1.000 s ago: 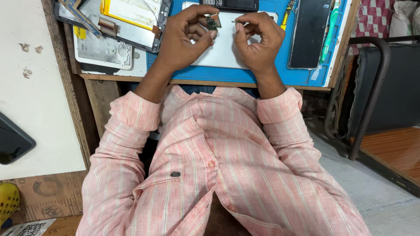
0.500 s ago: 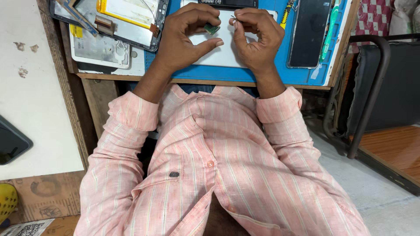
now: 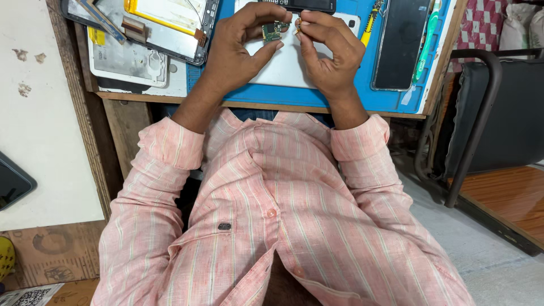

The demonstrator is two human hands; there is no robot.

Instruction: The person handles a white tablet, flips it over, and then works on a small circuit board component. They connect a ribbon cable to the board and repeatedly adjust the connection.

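The left hand (image 3: 235, 54) held a small green circuit board (image 3: 272, 31) pinched between thumb and curled fingers, raised a little above the white panel (image 3: 286, 68) that lay on the blue work mat (image 3: 362, 96) — lifted, it seemed, so that its edge could be reached from the side. The right hand (image 3: 331, 54) met it from the other side, thumb and forefinger closed together on something tiny and brownish at the board's right edge; what that piece was could not be told, since it was too small and half hidden by the fingertips. Both wrists appeared to rest near the front edge of the wooden bench (image 3: 266, 106), probably to steady such fine work. Around the hands the bench was set out like a repair station: an opened tablet (image 3: 164, 22) with its yellow-edged insides showing lay to the left on a white housing (image 3: 127, 62), a black phone screen (image 3: 399, 45) lay face up to the right with a green tool (image 3: 428, 42) beside it, and a yellow-handled tool (image 3: 371, 25) sat just past the right hand — all within easy reach but apart from the board. The pink striped shirt (image 3: 272, 215) filled the lower view, and a dark chair (image 3: 493, 113) stood off to the right.
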